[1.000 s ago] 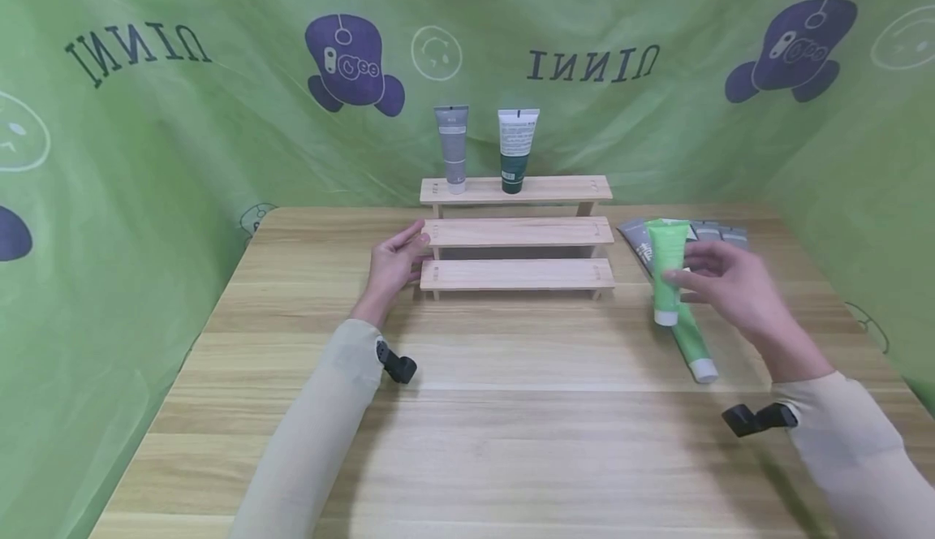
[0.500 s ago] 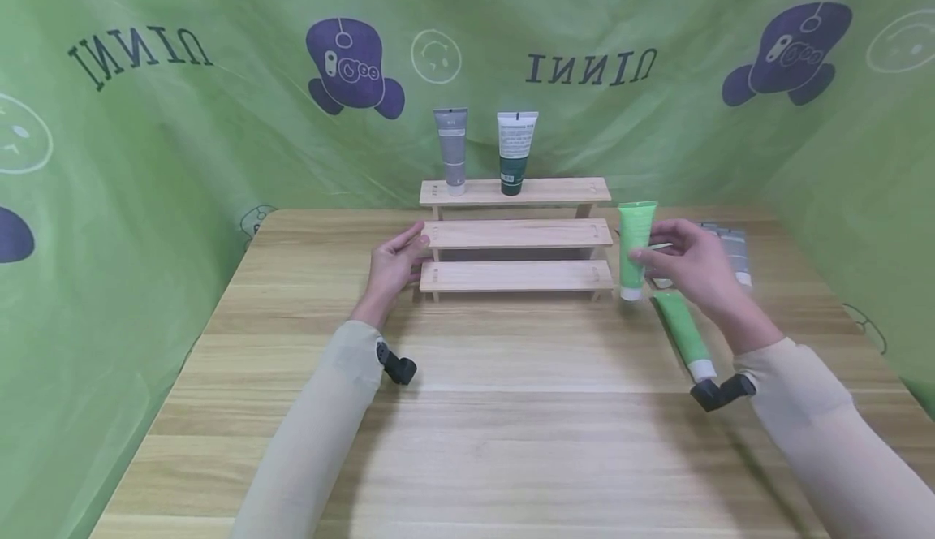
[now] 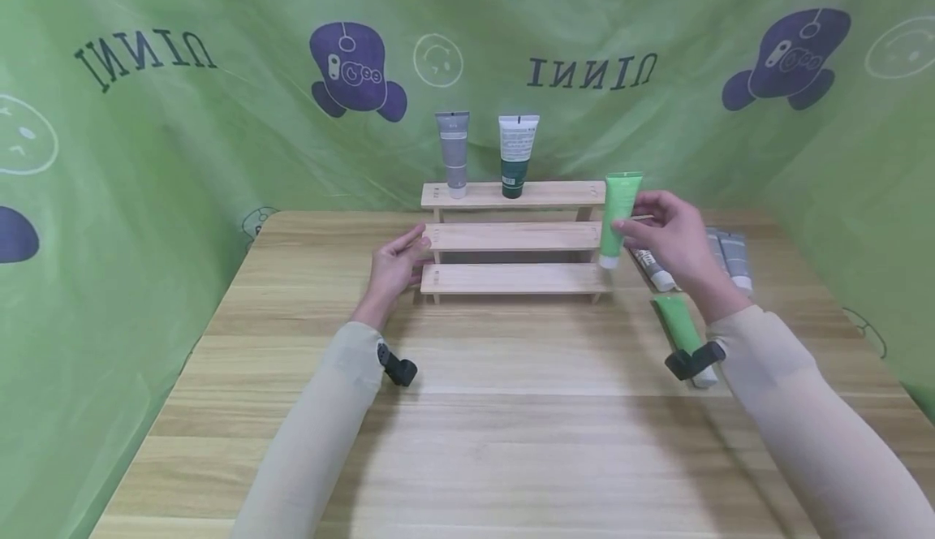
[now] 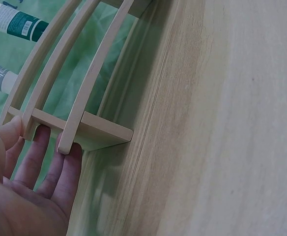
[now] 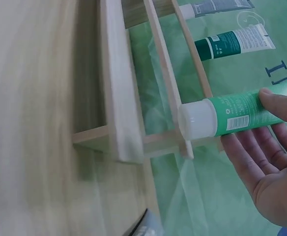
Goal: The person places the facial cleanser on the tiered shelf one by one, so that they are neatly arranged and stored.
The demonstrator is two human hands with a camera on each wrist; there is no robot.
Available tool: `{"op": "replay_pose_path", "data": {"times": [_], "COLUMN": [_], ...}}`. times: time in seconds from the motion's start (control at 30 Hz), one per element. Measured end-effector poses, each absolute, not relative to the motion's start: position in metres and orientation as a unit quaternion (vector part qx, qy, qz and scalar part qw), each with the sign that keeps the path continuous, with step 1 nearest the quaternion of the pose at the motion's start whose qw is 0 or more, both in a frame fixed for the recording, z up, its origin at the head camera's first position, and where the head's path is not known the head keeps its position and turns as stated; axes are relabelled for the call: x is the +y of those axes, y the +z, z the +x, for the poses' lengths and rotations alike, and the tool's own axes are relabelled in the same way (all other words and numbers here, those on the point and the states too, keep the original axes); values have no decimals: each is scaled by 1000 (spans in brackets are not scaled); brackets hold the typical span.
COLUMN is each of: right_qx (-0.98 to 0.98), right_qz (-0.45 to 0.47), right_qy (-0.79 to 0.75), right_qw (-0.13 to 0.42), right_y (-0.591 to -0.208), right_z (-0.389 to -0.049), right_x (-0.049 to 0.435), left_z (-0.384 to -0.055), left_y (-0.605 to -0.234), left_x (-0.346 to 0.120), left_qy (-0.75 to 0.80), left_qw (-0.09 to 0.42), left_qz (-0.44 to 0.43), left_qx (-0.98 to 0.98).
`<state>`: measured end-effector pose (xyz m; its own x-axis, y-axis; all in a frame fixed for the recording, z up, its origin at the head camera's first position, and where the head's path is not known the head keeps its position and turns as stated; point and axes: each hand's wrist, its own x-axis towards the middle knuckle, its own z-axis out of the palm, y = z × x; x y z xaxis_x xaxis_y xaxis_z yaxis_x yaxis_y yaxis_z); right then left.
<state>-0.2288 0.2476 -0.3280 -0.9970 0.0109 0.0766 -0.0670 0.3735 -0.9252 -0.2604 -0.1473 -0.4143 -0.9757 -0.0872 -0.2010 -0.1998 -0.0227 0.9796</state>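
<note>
A three-tier wooden display rack (image 3: 511, 279) stands at the back of the table. My left hand (image 3: 390, 275) holds its left end; in the left wrist view the thumb lies at the middle tier and the fingers (image 4: 67, 177) reach under the tiers. My right hand (image 3: 675, 239) pinches a light green squeeze tube (image 3: 619, 210) between thumb and fingers, cap down and slightly tilted. In the head view this tube overlaps the right end of the rack. From the right wrist, its white cap (image 5: 197, 120) appears close to the tiers; whether they touch I cannot tell.
On the top tier stand a grey tube (image 3: 454, 153) and a white-and-dark-green tube (image 3: 516, 156). Another green tube (image 3: 678, 321) lies right of the rack, partly behind my right wrist. Several grey tubes (image 3: 734, 256) lie behind it. A green printed curtain (image 3: 234, 117) surrounds the table.
My right hand has carried the green tube left, upward and away from the lying tubes to the rack's right end. The left hand has stayed on the rack.
</note>
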Motion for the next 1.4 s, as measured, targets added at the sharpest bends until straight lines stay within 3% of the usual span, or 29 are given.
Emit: {"op": "replay_pose_path", "data": {"times": [0.9,1.4], "right_qx": [-736,-743], "right_qz": [-31,-13], "right_qy": [675,665], "right_qw": [43,79], "right_y": [-297,-291], "right_z": [-291,-313], "right_x": [205,187], "left_z": [-259,-261], "left_y": [-418,-416], "left_x": [-147,-148], "left_qy": [707,710], "left_qw": [41,41], "left_qz": [-102,-93], "left_qx": [699,696]}}
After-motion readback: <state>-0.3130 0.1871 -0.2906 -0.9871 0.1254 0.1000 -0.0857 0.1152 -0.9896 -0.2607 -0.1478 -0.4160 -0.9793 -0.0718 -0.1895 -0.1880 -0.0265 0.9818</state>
